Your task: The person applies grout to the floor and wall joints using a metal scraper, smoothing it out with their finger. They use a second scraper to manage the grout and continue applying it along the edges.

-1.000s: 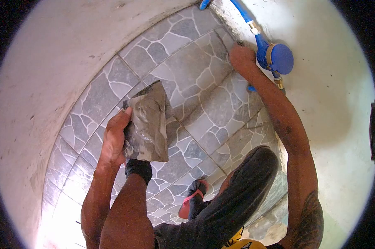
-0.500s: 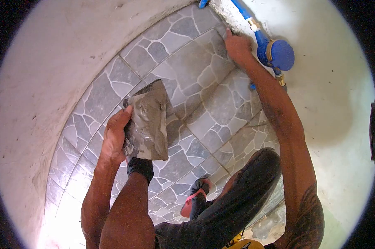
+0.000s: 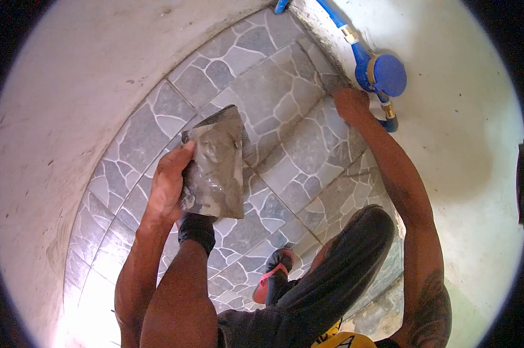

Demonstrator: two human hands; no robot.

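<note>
My left hand (image 3: pixel 172 182) grips the left edge of a flat piece (image 3: pixel 218 168) covered in wet grey paste, held above the floor with the thumb on its face. My right hand (image 3: pixel 351 104) is down at the tiled floor's right edge, beside the wall base and left of the blue water meter (image 3: pixel 388 75). Its fingers are curled and partly blurred, and anything in them is too small to make out. Grey smears mark the stone-pattern tiles (image 3: pixel 262 90) near it.
Blue pipe (image 3: pixel 330 13) with brass fittings runs along the right wall (image 3: pixel 459 127). A pale curved wall (image 3: pixel 82 75) bounds the floor at left. Below are my knees and a foot in a red-strapped sandal (image 3: pixel 267 283). Rough, broken ground (image 3: pixel 378 316) shows at lower right.
My right hand has moved down along the wall edge, from near the upper corner to beside the meter. The paste-covered piece in my left hand has shifted slightly right and up.
</note>
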